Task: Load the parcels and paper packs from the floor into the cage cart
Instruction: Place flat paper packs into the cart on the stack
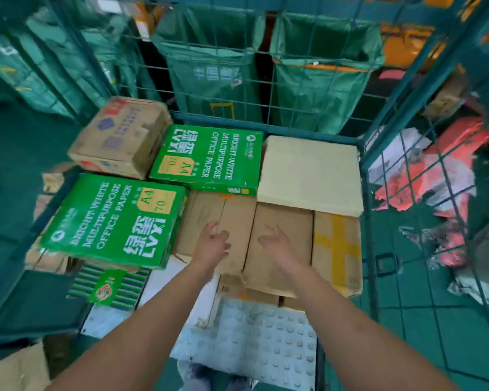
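I look down into the green wire cage cart (364,170). Inside lie two green A4 paper packs: one at the near left (113,221), one further back in the middle (209,158). A brown printed carton (122,136) sits at the back left, a pale flat box (311,173) at the back right. Plain brown cardboard boxes (283,244) fill the middle. My left hand (213,244) and my right hand (277,244) hover just above these boxes, fingers loosely spread, holding nothing.
A white bubble-wrap parcel (251,342) and a green striped pack (108,289) lie at the near end. Green mail sacks (215,80) hang behind the cart. Orange and white parcels (435,170) are piled on the floor to the right of the mesh.
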Motion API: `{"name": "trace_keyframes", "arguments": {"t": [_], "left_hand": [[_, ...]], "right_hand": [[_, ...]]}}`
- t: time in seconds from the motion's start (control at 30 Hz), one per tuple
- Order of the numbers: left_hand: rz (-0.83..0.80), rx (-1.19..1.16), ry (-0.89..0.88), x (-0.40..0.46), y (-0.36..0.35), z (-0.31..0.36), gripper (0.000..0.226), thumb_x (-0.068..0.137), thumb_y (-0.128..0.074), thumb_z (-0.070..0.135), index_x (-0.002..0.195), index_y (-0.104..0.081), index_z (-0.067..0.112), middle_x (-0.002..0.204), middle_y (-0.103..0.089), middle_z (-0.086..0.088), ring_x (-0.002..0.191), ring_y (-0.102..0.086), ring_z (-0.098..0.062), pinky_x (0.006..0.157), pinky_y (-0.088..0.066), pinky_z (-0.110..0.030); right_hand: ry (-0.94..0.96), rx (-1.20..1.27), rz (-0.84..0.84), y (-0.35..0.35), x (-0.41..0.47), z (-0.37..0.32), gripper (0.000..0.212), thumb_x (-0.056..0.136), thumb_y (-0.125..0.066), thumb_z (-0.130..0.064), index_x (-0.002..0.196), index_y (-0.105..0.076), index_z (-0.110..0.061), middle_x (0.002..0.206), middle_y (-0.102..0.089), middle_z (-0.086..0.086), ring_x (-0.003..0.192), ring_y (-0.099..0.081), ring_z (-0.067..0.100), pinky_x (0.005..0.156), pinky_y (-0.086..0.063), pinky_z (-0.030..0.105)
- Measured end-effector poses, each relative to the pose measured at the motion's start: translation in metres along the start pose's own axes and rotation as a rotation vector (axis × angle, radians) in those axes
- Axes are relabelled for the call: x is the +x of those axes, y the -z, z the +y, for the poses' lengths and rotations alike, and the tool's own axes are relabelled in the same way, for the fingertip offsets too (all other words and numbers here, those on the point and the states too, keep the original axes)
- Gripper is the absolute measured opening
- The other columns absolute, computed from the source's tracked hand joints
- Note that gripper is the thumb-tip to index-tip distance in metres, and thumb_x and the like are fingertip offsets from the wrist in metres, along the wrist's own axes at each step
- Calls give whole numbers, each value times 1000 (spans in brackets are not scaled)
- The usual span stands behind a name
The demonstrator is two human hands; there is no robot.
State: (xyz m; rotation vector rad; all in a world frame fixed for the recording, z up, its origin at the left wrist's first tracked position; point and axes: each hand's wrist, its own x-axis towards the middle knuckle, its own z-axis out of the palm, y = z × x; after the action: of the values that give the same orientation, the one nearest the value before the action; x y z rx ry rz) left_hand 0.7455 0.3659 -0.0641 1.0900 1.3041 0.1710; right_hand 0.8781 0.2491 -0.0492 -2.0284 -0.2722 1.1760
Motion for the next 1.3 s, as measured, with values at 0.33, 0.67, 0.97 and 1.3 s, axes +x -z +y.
{"name": "trace_keyframes", "arguments": {"t": [0.33, 0.67, 0.97, 1.3], "left_hand": [[209, -334, 76, -106, 148, -73, 43, 103, -60, 22, 144, -48, 24, 119, -64, -10, 90, -67, -24, 75, -52, -35], [474, -649, 136, -198, 311, -190, 28, 102, -59, 19, 129, -56, 19, 95, -61, -3, 74, -61, -17, 62, -48, -25], [783, -940, 140, -279, 459, -297, 25, 104, -54, 23, 129, -56, 21, 94, -61, 1, 79, -62, -16, 68, -49, -28], [1182, -1389, 138, -384, 536, -427, 26, 103, -54, 22, 129, -57, 21, 92, -63, -3, 78, -63, -16, 67, -50, -29]], "right_hand": [[-72, 146, -243, -140, -121, -15, 28, 103, -54, -14, 130, -57, -13, 100, -61, 5, 79, -57, 14, 65, -48, 25], [-88, -86, -479, -310, -217, -15, 11, 101, -51, -14, 97, -61, -17, 91, -59, 8, 69, -53, 17, 64, -43, 26], [3, -511, -749, -506, -326, 7, 15, 104, -49, -16, 94, -59, -22, 93, -61, 2, 76, -57, 15, 68, -46, 25], [176, -979, -1106, -658, -455, 69, 10, 104, -52, -24, 103, -62, -23, 105, -69, 2, 92, -65, 19, 84, -54, 32]]}}
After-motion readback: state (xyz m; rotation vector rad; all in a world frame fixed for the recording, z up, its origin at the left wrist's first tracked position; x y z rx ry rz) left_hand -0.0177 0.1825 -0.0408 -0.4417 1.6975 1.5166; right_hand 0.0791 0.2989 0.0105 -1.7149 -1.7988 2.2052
